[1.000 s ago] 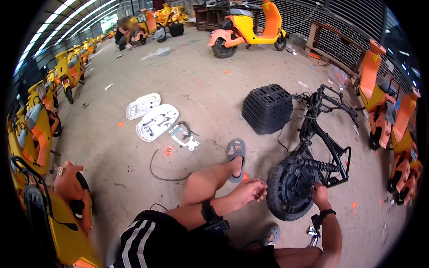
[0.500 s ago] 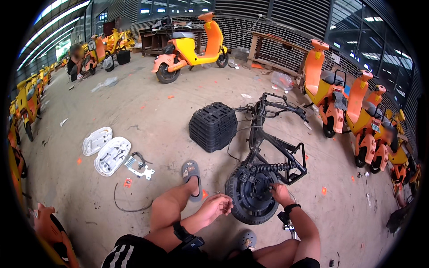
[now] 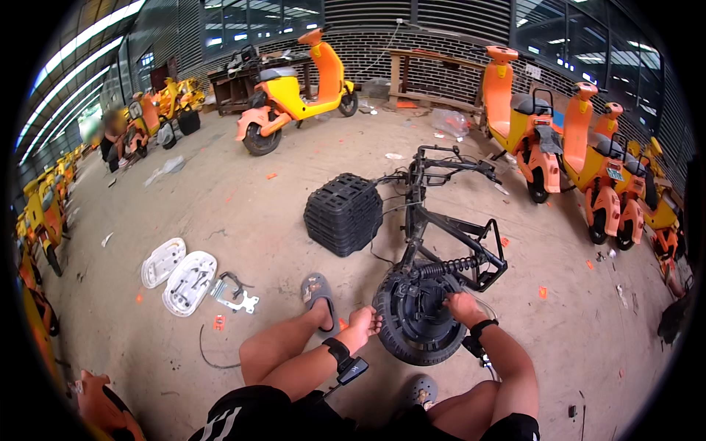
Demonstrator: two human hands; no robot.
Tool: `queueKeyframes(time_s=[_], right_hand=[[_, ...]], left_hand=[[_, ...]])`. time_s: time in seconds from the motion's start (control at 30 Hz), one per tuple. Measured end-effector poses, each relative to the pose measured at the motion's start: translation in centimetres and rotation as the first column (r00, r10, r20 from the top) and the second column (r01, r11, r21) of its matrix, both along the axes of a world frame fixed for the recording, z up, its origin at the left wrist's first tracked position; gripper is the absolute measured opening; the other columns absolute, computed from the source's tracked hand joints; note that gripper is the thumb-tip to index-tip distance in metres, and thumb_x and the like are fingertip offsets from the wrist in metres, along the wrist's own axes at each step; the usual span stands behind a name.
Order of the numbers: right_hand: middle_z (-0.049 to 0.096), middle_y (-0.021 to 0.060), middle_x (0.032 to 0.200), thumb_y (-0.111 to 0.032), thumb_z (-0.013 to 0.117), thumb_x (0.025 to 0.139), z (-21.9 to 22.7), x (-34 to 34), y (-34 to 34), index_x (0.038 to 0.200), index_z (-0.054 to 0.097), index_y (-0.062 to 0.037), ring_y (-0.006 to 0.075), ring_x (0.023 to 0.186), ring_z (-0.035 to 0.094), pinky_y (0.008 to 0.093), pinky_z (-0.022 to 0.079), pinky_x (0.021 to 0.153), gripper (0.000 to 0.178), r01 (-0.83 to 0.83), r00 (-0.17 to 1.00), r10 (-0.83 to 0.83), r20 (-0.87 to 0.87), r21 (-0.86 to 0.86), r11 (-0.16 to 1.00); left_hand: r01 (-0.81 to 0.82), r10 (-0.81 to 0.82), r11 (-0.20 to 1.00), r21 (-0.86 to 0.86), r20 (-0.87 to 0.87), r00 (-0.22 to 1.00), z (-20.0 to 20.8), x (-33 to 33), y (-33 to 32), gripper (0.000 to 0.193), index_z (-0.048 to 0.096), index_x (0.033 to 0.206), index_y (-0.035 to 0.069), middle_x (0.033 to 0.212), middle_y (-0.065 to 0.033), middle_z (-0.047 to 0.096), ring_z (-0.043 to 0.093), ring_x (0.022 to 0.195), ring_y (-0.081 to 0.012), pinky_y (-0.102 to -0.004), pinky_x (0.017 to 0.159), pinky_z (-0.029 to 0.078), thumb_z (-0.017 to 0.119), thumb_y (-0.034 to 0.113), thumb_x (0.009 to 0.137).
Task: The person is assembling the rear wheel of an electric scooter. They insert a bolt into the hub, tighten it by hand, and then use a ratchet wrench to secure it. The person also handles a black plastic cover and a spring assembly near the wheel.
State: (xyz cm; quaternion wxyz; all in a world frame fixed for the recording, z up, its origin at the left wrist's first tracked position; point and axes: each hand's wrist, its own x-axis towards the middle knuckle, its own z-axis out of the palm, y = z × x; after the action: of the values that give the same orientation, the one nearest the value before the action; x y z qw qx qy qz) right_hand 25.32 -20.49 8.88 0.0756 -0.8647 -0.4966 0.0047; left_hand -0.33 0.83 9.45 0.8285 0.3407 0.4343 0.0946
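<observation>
A black scooter frame lies on the floor in front of me, its rear wheel nearest to me with the hub facing up. My right hand is closed at the middle of the hub, fingertips pressed around a small part that they hide. Beside the tyre's left edge, my left hand has its fingers curled in. Whether it touches the rubber or holds something small cannot be made out. A coil-spring shock absorber runs just above the wheel.
A black plastic basket sits left of the frame, with cables between them. White shell parts and a metal bracket lie farther left. Orange-yellow scooters stand behind and at right. Another person crouches far left.
My left hand has curled its fingers in from a looser pose beside the tyre. My right hand stays at the hub. The whole view has shifted and tilted slightly.
</observation>
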Motion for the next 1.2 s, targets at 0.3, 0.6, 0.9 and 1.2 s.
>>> queueKeyframes(time_s=[0.3, 0.6, 0.9, 1.2], right_hand=[[0.07, 0.0243, 0.084, -0.033, 0.061, 0.095, 0.4, -0.8, 0.4, 0.103, 0.07, -0.0077, 0.0417, 0.081, 0.069, 0.0522, 0.055, 0.072, 0.028, 0.07, 0.997, -0.068, -0.034, 0.072, 0.995], [0.069, 0.0225, 0.098, -0.026, 0.068, 0.09, 0.2, -2.0, 0.6, 0.114, 0.068, -0.0064, 0.0412, 0.089, 0.068, 0.0474, 0.055, 0.076, 0.03, 0.055, 0.996, -0.031, -0.082, 0.303, 0.952], [0.067, 0.0185, 0.092, -0.023, 0.065, 0.093, 0.0, -0.5, -0.4, 0.112, 0.068, -0.0054, 0.0385, 0.084, 0.068, 0.0462, 0.055, 0.074, 0.026, -0.12, 0.991, 0.128, -0.031, 0.197, 0.973], [0.069, 0.0157, 0.088, -0.03, 0.062, 0.095, 0.3, 0.1, -0.1, 0.115, 0.069, -0.0081, 0.0355, 0.08, 0.069, 0.0442, 0.056, 0.072, 0.03, -0.127, 0.989, 0.124, 0.083, 0.034, 0.991]], left_hand=[[0.033, -0.194, -0.292, 0.956, -0.093, 0.977, -4.5, 4.4, -5.8, 0.018, 0.064, 0.098, 0.003, 0.093, -0.0101, 0.065, 0.059, 0.098, -0.0303, -0.0463, 0.09, 0.046, 0.063, 0.011, 0.082], [0.047, -0.2, -0.246, 0.968, -0.098, 0.975, -4.4, 5.2, -7.1, 0.043, 0.063, 0.122, 0.005, 0.124, -0.0155, 0.06, 0.057, 0.115, -0.0339, -0.0461, 0.098, 0.044, 0.066, 0.017, 0.081], [0.004, -0.204, -0.263, 0.965, -0.059, 0.977, -5.2, 5.4, -7.2, 0.041, 0.066, 0.122, 0.003, 0.114, -0.0153, 0.07, 0.066, 0.108, -0.0314, -0.0433, 0.091, 0.05, 0.07, 0.023, 0.086], [0.011, -0.141, -0.289, 0.957, -0.054, 0.989, -6.0, 5.6, -7.5, 0.04, 0.066, 0.116, 0.004, 0.112, -0.0148, 0.071, 0.068, 0.104, -0.0304, -0.0416, 0.086, 0.051, 0.076, 0.027, 0.086]])
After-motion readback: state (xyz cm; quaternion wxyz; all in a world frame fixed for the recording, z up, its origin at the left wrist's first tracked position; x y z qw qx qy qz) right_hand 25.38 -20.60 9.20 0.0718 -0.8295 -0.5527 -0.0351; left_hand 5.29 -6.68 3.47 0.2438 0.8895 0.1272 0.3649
